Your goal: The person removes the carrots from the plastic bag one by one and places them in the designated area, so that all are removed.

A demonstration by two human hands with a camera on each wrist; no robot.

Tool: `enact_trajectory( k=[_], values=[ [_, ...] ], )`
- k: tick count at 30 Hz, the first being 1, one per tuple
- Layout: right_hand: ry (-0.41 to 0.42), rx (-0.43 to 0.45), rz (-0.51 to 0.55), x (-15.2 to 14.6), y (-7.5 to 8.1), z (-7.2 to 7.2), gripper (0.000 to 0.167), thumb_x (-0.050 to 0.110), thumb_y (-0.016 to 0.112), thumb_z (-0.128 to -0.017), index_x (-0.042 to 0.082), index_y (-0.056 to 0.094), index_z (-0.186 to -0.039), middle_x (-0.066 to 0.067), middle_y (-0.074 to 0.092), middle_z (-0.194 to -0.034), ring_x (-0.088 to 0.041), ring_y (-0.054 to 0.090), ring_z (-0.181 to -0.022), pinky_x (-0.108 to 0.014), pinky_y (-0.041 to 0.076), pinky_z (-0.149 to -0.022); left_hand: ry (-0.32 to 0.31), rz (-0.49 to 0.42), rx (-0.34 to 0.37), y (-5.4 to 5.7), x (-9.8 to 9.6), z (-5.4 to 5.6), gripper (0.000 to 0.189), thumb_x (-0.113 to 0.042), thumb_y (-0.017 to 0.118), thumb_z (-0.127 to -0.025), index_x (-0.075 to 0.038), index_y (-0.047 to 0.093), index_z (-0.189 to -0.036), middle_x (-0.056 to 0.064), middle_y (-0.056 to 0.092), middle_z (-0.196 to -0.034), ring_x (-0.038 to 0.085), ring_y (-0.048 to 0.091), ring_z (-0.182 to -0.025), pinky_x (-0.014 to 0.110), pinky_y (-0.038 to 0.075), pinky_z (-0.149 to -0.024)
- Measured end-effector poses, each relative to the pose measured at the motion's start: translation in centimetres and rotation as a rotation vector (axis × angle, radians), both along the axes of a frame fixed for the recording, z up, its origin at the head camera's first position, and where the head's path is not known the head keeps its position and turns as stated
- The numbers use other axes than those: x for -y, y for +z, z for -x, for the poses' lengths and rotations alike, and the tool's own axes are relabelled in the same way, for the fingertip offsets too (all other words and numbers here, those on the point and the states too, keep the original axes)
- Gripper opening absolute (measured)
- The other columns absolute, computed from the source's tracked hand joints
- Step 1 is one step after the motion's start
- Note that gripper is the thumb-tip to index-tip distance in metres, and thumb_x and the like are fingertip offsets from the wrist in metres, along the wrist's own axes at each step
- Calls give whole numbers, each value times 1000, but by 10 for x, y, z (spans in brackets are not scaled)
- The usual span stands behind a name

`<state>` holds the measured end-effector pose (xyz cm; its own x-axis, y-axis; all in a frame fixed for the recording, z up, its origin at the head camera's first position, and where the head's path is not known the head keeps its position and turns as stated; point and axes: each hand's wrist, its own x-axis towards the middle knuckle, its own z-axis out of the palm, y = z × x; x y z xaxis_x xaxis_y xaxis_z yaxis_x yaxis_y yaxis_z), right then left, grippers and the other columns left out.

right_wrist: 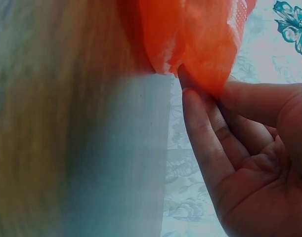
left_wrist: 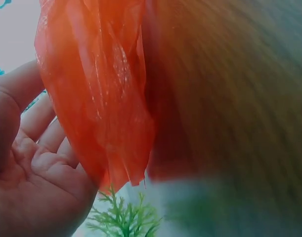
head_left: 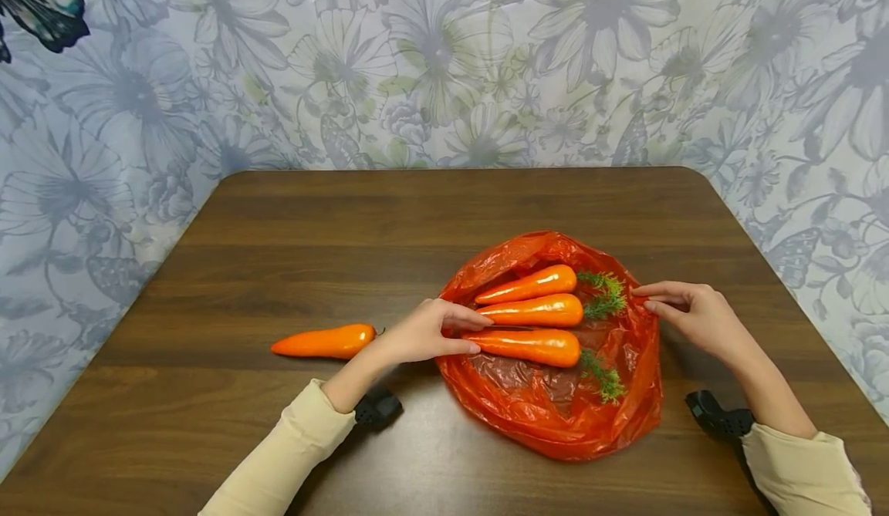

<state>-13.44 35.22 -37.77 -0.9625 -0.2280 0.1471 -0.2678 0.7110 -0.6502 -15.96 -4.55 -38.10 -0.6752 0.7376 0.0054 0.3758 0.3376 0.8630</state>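
Note:
Three orange carrots with green tops lie side by side in an opened red plastic bag [head_left: 556, 439]. My left hand [head_left: 424, 331] reaches over the bag's left rim, its thumb and fingers around the narrow tip of the nearest carrot [head_left: 535, 346]. The fingertips also overlap the tip of the middle carrot [head_left: 542, 310]; the farthest carrot [head_left: 531, 284] lies beyond. In the left wrist view, the bag's rim hides the left fingertips. On the right, my right hand [head_left: 694, 315] pinches the bag's rim between thumb and fingers, as the right wrist view also shows.
Another carrot [head_left: 322, 341] lies on the brown wooden table [head_left: 333, 231], left of the bag and beside the left forearm. A green leafy top [left_wrist: 123, 217] shows below the bag in the left wrist view. Behind the table hangs a floral-patterned backdrop [head_left: 444, 76].

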Motion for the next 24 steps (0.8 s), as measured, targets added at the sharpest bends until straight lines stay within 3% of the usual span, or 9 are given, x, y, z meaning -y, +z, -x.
enact_trajectory(
  k=[12,19,24],
  values=[
    [-2,1,5,0,-1,1,24,3,64,-89,-3,66,-111,-18,67,-97,-3,61,-77,-17,46,-58,-79,39,-12,-12,-11,5,41,-3,73,-81,-3,64,-120,7,61,-120,11,56,-110,22,42,-91],
    [-8,-5,11,0,0,0,23,4,63,-89,-3,66,-111,-18,67,-97,-4,60,-74,-19,43,-54,-69,73,-57,-11,-14,6,41,-1,74,-80,-5,65,-119,6,62,-118,11,57,-108,21,44,-88],
    [1,0,26,3,-3,0,22,4,63,-89,-2,67,-111,-16,68,-96,-3,62,-79,-17,48,-61,-53,84,-67,-12,-12,3,40,-5,73,-81,-8,65,-119,3,63,-117,8,57,-107,22,44,-88]
  ],
)
